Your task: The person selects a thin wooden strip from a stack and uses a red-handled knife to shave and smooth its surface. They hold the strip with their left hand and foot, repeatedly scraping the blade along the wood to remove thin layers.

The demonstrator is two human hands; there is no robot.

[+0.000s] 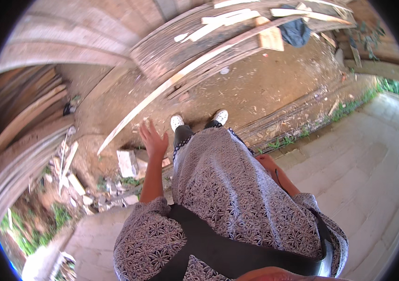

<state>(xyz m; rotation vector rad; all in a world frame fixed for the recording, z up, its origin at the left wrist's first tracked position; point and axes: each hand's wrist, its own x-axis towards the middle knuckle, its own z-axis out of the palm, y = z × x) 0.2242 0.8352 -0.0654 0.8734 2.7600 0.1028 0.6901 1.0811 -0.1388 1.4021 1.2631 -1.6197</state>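
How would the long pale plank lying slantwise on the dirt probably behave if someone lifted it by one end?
The long pale plank is thin for its length, so it would probably flex and sag. Its far end lies by the timber stack, so it may drag or catch. The open left hand is raised above the ground near its low end, holding nothing.

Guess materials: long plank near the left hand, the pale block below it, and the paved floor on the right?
Long plank: raw sawn wood, pale, unfinished, grain faintly visible.
Pale block: probably concrete or stone, matte grey-white with chipped edges.
Paved floor: likely concrete pavers, dull grey with visible joints.
Left hand is open, holding nothing.
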